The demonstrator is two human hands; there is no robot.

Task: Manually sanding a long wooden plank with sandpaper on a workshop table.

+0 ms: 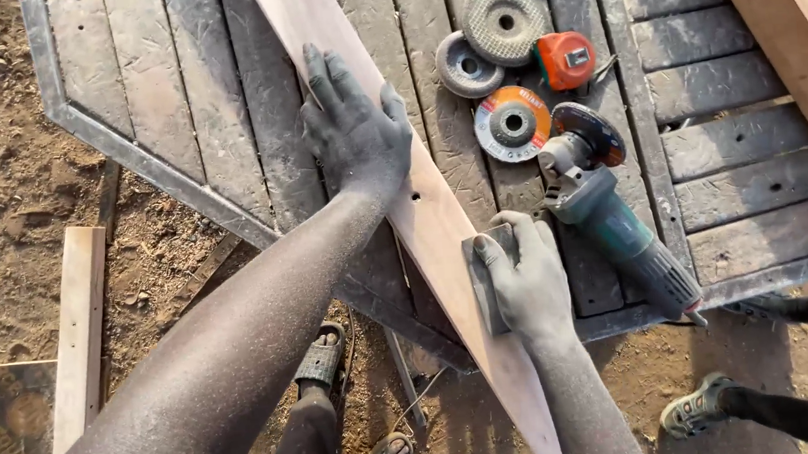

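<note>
Right then, the long wooden board (431, 216) lay slanted across the table (181, 91), running from far up and to the left down toward the person's body, and its near end stuck out past the table edge over the dirt. The left hand (358, 132) lay flat on the board with its fingers spread wide, holding nothing and just pressing down. The right hand (527, 283) was lower on the same board, nearer the body, and its grip was closed around a small grey sanding block (488, 287) that sat on the board's right edge. So the board's long line went straight from the right grip up to the left one. An angle grinder (609, 219) lay just to the right of the right hand, not touching it. Further up from it were some round grinding discs (511, 123) and an orange tape measure (566, 60). The far end of the board was cut off at the top. Most of the block was hidden under the fingers. Someone else's sandalled foot (697, 406) showed low on the right.
</note>
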